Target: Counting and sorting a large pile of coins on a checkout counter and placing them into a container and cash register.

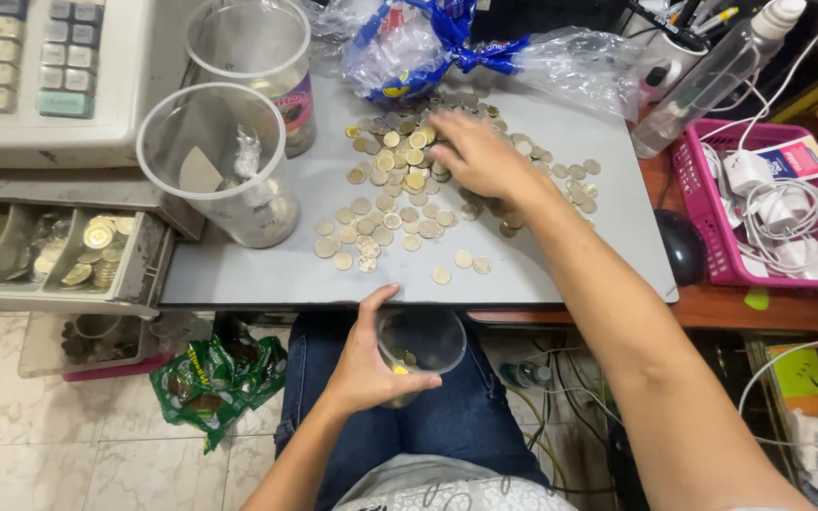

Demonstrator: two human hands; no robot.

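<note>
Under the head camera, one view only:
Right hand: right hand lies palm down on the coins, its fingers spread and flat on the pile, clamped on nothing that I can see.
Coins: most lie loose on the grey board, under this hand and to its left; probably spread thin so each one can be seen.
Left hand: left hand is closed around a small clear cup, held over the lap, below the board edge.
Cup: a few coins show inside; its mouth stands open upward, near the edge, I think to receive coins.
Beyond the left hand: two tall clear jars and an open coin drawer.
</note>
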